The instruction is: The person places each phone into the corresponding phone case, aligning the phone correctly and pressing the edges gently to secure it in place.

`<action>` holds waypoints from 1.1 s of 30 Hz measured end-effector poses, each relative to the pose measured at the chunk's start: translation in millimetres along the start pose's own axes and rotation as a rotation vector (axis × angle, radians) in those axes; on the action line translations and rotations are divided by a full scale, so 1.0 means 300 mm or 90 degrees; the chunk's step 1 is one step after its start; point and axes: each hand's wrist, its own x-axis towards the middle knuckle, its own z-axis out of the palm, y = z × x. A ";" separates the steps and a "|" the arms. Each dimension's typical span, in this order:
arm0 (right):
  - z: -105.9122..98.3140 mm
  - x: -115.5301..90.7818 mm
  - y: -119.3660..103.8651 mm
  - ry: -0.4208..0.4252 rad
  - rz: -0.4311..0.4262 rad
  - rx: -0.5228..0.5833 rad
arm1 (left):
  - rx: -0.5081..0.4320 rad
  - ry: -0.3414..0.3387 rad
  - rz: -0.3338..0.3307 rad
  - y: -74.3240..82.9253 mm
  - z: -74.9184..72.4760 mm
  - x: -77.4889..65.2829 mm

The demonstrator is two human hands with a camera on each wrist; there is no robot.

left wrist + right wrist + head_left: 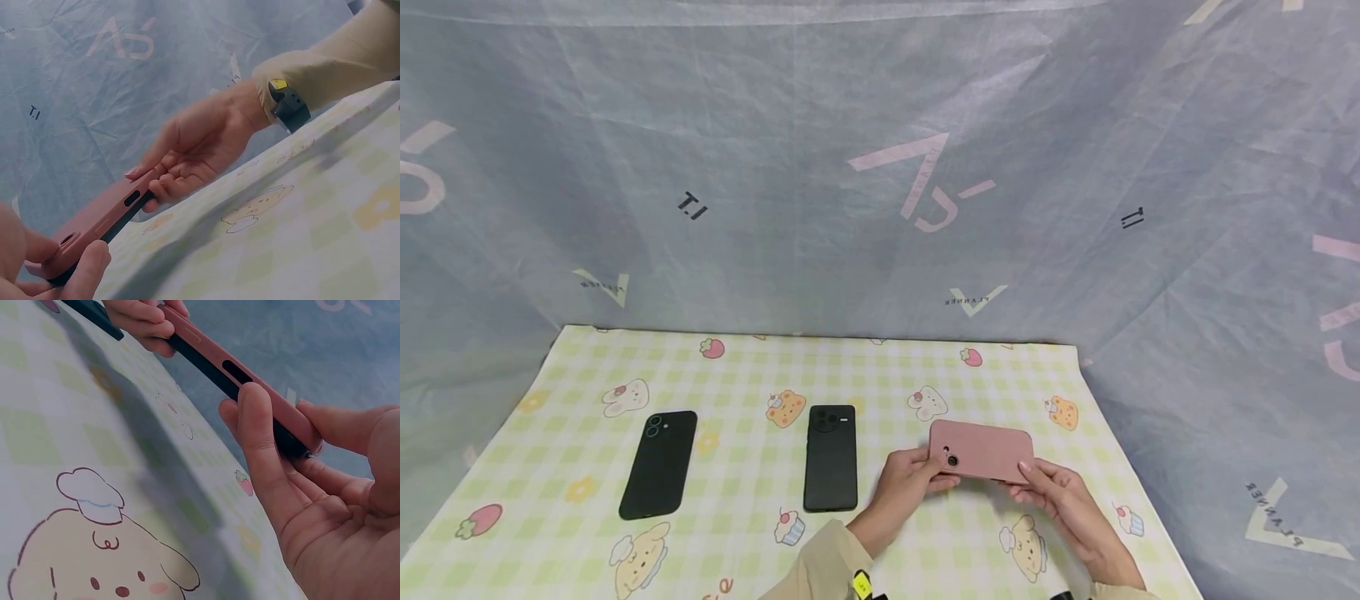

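Observation:
A phone in a pink case is held sideways above the table, its camera end toward the left. My left hand grips the camera end, thumb on the back and fingers underneath. At the other end, my right hand pinches it between thumb and fingers. From the side, in the right wrist view, a dark layer shows below the pink case, which has a long dark cutout in its edge. Whether the dark part sits fully inside the case, I cannot tell.
Two black phones lie back up on the checked tablecloth: one phone tilted at the left, another phone upright near the middle. A grey printed curtain hangs behind the table and along its sides.

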 end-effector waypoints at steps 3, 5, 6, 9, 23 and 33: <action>0.003 0.001 -0.003 0.011 0.002 -0.010 | 0.015 0.003 0.003 0.000 0.001 0.002; 0.005 0.002 -0.005 0.017 0.002 -0.018 | 0.025 0.002 0.007 0.001 0.001 0.002; 0.005 0.002 -0.005 0.019 0.002 -0.021 | 0.028 0.001 0.008 0.002 0.000 0.002; 0.006 0.001 -0.005 0.023 0.002 -0.023 | 0.029 -0.004 0.010 0.003 0.000 0.002; 0.009 -0.003 -0.009 0.021 0.000 -0.016 | 0.012 -0.025 0.012 0.015 -0.002 -0.003; 0.009 -0.006 -0.011 0.025 0.004 -0.014 | 0.019 -0.029 -0.002 0.016 0.002 -0.001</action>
